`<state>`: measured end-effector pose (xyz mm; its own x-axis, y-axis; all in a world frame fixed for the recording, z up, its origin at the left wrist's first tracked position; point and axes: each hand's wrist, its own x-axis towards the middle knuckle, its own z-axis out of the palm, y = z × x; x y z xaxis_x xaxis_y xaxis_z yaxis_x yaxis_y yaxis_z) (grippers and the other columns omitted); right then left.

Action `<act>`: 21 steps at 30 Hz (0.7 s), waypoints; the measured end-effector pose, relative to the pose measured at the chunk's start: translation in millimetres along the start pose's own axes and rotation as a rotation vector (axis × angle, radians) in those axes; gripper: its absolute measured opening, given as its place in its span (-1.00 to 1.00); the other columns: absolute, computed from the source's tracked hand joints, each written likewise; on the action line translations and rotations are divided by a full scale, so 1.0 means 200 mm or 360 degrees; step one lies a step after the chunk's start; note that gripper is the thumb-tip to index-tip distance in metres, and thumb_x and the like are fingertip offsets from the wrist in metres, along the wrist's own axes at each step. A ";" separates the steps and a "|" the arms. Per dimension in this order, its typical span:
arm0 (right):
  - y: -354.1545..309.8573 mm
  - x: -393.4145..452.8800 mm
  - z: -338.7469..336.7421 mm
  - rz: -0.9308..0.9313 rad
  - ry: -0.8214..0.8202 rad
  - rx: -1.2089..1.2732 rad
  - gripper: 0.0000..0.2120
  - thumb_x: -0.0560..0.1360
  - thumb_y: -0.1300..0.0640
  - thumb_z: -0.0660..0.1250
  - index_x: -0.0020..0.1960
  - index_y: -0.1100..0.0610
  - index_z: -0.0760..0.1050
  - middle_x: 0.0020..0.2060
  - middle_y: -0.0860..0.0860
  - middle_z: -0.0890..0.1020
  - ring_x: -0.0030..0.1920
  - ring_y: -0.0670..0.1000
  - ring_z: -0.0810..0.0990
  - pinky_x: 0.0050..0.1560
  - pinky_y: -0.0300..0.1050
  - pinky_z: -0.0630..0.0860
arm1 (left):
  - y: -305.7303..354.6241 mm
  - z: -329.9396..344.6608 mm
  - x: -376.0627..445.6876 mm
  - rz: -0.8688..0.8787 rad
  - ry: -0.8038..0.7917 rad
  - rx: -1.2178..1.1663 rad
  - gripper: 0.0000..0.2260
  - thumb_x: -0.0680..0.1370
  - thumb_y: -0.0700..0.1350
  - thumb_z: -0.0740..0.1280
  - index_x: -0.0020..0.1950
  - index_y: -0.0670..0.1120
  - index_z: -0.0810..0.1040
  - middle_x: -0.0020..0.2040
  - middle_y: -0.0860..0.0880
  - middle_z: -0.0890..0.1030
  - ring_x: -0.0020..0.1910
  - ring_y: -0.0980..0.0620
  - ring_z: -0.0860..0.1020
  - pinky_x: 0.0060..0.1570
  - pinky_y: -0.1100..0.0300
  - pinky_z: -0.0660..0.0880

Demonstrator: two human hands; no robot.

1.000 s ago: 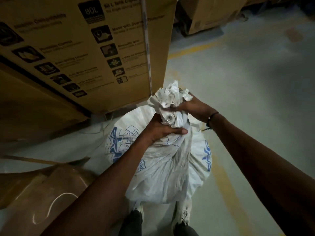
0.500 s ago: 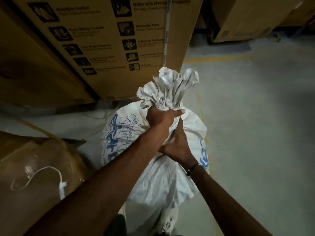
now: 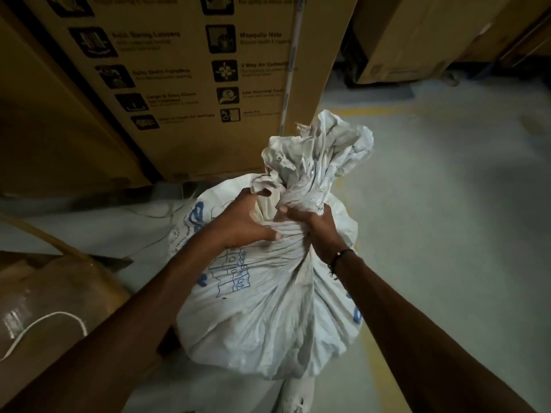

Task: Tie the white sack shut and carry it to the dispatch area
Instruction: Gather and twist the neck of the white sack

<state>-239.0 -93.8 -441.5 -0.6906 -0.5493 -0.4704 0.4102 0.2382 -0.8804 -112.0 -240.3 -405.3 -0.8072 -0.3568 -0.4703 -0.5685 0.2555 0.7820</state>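
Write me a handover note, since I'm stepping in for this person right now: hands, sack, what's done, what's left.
Left hand: grips the gathered neck of the white sack.
Right hand: grips the neck from the other side.
Sack: full, upright before the person, beside the printed carton; its bunched mouth sticks up above both hands.
Done: mouth gathered.
Left: no tie or knot visible; tie it, then carry it to dispatch.

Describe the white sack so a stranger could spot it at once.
Start at the tall printed cardboard carton. On the floor before it stands the white sack. Unlike the brown boxes around, it is white with blue print, its neck bunched.
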 end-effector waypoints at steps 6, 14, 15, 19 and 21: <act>0.07 0.04 -0.05 0.0222 -0.0603 0.0027 -0.66 0.40 0.37 0.42 0.16 0.24 0.70 0.02 0.10 0.80 0.02 0.05 0.80 0.10 -0.11 0.72 | -0.15 0.22 0.12 0.0092 -0.0133 0.0158 0.38 -0.10 0.56 0.59 0.64 0.10 0.27 0.59 0.09 0.38 0.58 0.03 0.34 0.59 0.02 0.29; 0.15 0.11 -0.06 -0.0256 -0.0069 -0.0232 -0.49 0.29 0.21 0.70 0.20 0.30 0.70 0.11 0.21 0.79 0.18 0.23 0.77 0.35 0.25 0.64 | -0.36 0.40 0.41 0.0077 0.0094 -0.0208 0.07 -0.16 0.49 0.64 0.29 0.09 0.64 0.17 0.16 0.72 0.17 0.16 0.68 0.20 0.05 0.65; 0.16 0.10 -0.06 -0.0352 0.0050 -0.0289 -0.52 0.29 0.16 0.73 0.17 0.24 0.73 0.06 0.14 0.81 0.15 0.15 0.79 0.33 0.22 0.67 | -0.35 0.41 0.40 0.0087 0.0128 -0.0232 0.09 -0.18 0.50 0.63 0.28 0.06 0.64 0.15 0.15 0.72 0.14 0.16 0.68 0.16 0.06 0.67; 0.28 0.00 -0.12 -0.0680 0.0681 -0.0458 -0.41 0.26 -0.22 0.73 0.16 0.05 0.71 0.02 -0.07 0.80 0.08 -0.14 0.77 0.20 -0.09 0.69 | -0.26 0.43 0.31 0.0113 0.0280 -0.0211 0.02 -0.11 0.47 0.63 0.22 -0.02 0.59 0.08 0.10 0.69 0.03 0.12 0.68 0.06 0.01 0.69; 0.39 -0.06 -0.17 -0.0687 0.0835 -0.0375 -0.35 0.32 -0.21 0.70 0.29 0.04 0.64 0.12 -0.06 0.76 0.09 -0.19 0.73 0.16 -0.22 0.65 | -0.23 0.44 0.29 0.0099 0.0388 -0.0085 -0.07 -0.07 0.49 0.61 0.14 0.01 0.55 0.07 0.07 0.67 0.02 0.06 0.66 0.02 -0.01 0.68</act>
<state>-219.7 -41.8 -506.0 -0.9817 -0.1903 0.0073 -0.0624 0.2856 -0.9563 -145.6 -193.7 -504.7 -0.7747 -0.5494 -0.3131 -0.5045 0.2384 0.8299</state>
